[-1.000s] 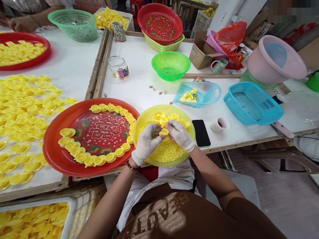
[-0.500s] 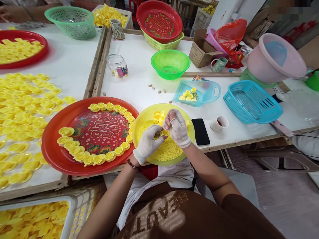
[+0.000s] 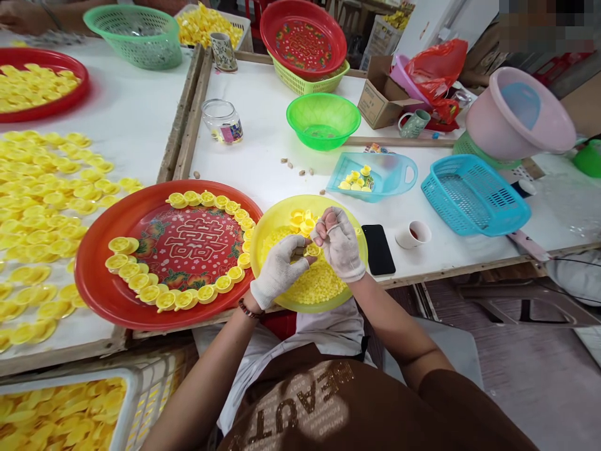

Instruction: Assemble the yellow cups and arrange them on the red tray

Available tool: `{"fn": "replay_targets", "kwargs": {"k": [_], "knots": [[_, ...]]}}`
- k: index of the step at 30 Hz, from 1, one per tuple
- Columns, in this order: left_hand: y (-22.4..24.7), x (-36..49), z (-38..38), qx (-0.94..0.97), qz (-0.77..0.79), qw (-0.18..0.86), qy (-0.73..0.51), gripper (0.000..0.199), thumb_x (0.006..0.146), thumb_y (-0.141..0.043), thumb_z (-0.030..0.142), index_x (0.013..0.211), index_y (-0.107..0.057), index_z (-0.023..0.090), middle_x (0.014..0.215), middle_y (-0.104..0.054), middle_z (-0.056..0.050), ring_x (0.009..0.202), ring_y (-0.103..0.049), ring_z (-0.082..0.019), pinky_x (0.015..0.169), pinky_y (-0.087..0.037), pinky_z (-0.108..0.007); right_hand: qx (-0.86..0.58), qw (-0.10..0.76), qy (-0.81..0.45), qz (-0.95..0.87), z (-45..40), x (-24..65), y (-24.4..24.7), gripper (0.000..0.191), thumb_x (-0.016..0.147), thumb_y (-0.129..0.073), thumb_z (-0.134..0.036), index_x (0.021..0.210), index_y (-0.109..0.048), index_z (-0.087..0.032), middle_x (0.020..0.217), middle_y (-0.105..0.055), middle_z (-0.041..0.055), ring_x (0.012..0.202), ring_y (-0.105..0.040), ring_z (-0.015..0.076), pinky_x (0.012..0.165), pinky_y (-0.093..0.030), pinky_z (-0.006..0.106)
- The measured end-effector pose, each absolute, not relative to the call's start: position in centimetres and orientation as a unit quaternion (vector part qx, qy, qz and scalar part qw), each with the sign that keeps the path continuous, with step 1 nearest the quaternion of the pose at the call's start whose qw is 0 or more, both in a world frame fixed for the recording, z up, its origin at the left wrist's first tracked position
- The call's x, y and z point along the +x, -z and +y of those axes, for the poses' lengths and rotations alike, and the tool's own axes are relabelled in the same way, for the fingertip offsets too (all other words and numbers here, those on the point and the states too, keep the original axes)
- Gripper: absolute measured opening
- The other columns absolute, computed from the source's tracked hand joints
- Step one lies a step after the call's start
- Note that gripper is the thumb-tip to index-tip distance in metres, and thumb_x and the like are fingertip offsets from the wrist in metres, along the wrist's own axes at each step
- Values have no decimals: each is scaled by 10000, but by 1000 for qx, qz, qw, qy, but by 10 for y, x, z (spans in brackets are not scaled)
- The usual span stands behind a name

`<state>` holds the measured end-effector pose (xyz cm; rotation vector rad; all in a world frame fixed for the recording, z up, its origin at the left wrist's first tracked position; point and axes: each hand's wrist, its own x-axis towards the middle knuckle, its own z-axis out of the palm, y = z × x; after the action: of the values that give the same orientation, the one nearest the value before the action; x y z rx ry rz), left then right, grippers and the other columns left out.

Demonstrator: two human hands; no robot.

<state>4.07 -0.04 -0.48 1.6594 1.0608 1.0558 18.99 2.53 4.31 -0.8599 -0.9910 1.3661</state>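
Note:
My left hand [image 3: 282, 270], in a white glove with bare fingertips, is over the yellow bowl [image 3: 261, 216]. Thumb and fingers close on a small round yellow plastic piece [image 3: 312, 250]. Just beside it, my right hand [image 3: 342, 245], gloved the same way, has its fingertips pinched together; whatever they hold is too small to make out. Tiny yellow beads [image 3: 314, 287] fill the bowl's bottom, and several larger yellow pieces [image 3: 303, 220] lie at its far side. Left of the bowl, a red tray [image 3: 101, 235] carries a curved row of yellow cup-shaped pieces [image 3: 205, 293].
A black phone [image 3: 378, 249] and a paper cup [image 3: 413, 234] of dark liquid stand to the right. Behind are a blue scoop tray [image 3: 394, 172], a green bowl [image 3: 323, 122], a glass jar [image 3: 222, 122] and a blue basket [image 3: 476, 194]. Yellow pieces [image 3: 42, 188] cover the left table.
My right hand has shifted slightly to the right, its fingertips still pinched. My left hand stays over the bowl with the yellow piece. The view has tilted very slightly.

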Motion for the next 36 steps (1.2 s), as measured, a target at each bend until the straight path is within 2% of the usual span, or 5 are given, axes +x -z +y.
{"fn": "replay_targets", "kwargs": {"k": [5,10,20,28,36], "knots": [[-1,42,-4,708,449,321,-440,293,891,-672,250,1173,-633,181,1187,-673,-99,1066,-679,-226,940,-586,-380,-390,578,-551,-458,24,211,-43,298,981,-592,-507,870,-485,-253,661,-406,-60,542,-409,97,507,-365,238],[-4,44,-8,739,470,189,-444,264,875,-630,181,1138,-627,203,1181,-649,-95,1108,-655,-244,963,-573,-404,-463,407,-479,-625,13,225,-35,184,947,-659,-392,960,-557,-239,720,-510,-44,575,-464,104,549,-402,261],[-7,40,-5,713,471,247,-457,219,858,-669,214,1073,-634,190,1089,-670,-75,935,-662,-190,829,-583,-320,-416,358,-621,-559,20,238,-24,181,953,-540,-356,1055,-573,-210,726,-627,-33,537,-598,115,518,-511,253],[-6,41,-4,704,471,269,-458,267,877,-655,211,1141,-647,176,1138,-675,-95,972,-663,-196,866,-579,-335,-457,364,-498,-640,14,227,-29,237,866,-744,-362,997,-610,-216,761,-584,-40,584,-534,96,520,-460,221],[-11,40,-11,693,487,248,-471,271,858,-666,206,1127,-659,168,1103,-696,-92,982,-671,-202,894,-573,-341,-437,324,-545,-638,10,239,-23,202,1005,-519,-377,1069,-611,-209,851,-641,2,639,-644,124,652,-547,286]]}}
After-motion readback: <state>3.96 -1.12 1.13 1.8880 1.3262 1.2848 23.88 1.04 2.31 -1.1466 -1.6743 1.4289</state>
